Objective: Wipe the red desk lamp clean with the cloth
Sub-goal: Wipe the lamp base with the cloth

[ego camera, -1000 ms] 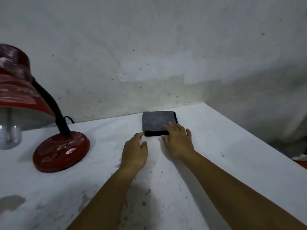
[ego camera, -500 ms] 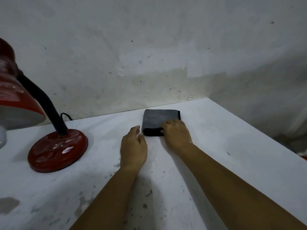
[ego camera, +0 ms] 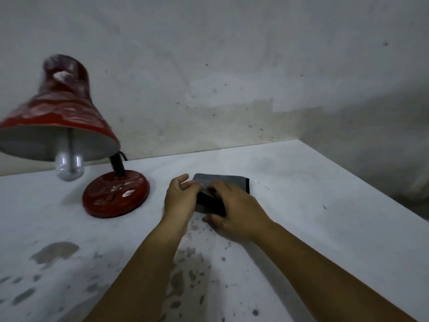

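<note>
Both hands on the folded grey cloth (ego camera: pixel 221 182), centre of frame, lying flat on the white table (ego camera: pixel 325 205). Right hand (ego camera: pixel 234 212) lies over its near right part, fingers curled over the top, thumb at the near edge, apparently gripping it. Left hand (ego camera: pixel 180 201) is at its left edge with fingers bent toward the fold; motion blur there, so can't tell whether it's actually pinching or just touching.

Red desk lamp (ego camera: pixel 69 126) sits at left of frame, well apart from the cloth. Round base (ego camera: pixel 116 195) on the table, shade (ego camera: pixel 58 122) tilted overhead with bare bulb (ego camera: pixel 69 167) hanging below the rim. Shade and base both show pale dust streaks.

Handling, my read:
- Cloth: soft, light, will flop open when lifted; bunch it in one palm.
- Lamp: likely light and top-heavy, the neck may swing. Steady the base or shade rim with the free hand while wiping.
- Bulb: fragile, keep off it.

Room: table edge runs diagonally at right of frame, wall close behind the lamp. Open tabletop between cloth and base.
</note>
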